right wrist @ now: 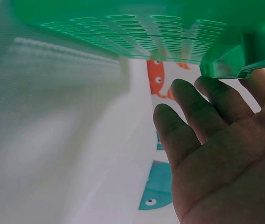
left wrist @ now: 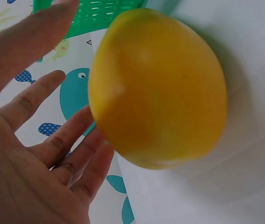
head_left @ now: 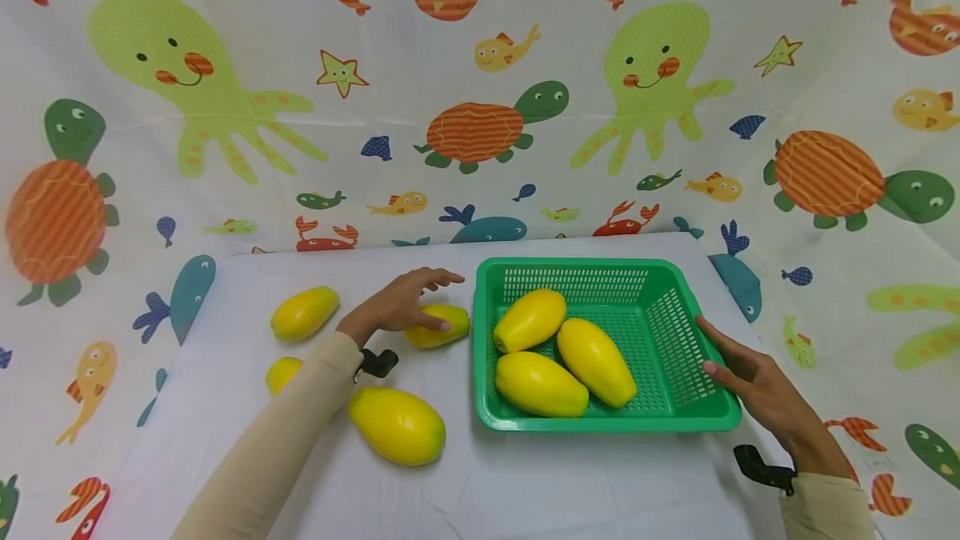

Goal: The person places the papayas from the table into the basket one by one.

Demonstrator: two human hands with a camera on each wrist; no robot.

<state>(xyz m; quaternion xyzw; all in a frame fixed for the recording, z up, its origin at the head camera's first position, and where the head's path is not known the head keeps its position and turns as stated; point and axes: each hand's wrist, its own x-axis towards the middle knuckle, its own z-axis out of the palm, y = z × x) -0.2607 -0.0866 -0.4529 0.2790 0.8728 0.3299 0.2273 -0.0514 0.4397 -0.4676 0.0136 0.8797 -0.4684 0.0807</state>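
My left hand [head_left: 401, 300] reaches over a yellow papaya [head_left: 438, 327] just left of the green plastic basket [head_left: 607, 425]. Its fingers are spread along the far side of the fruit, and the thumb lies across the near side. In the left wrist view the papaya [left wrist: 158, 93] fills the middle, with some fingertips [left wrist: 102, 154] right at its edge. My right hand [head_left: 757, 377] holds the basket's right rim, thumb over the top. Seen from the right wrist, the other fingers [right wrist: 188, 107] sit loosely below the rim. Three papayas [head_left: 542, 384] lie inside the basket, toward its left.
On the white table [head_left: 480, 490], left of the basket, lie a large papaya [head_left: 397, 426], another at the back left [head_left: 304, 313], and one partly hidden [head_left: 282, 374] by the left sleeve. A sea-animal patterned cloth [head_left: 480, 48] hangs behind.
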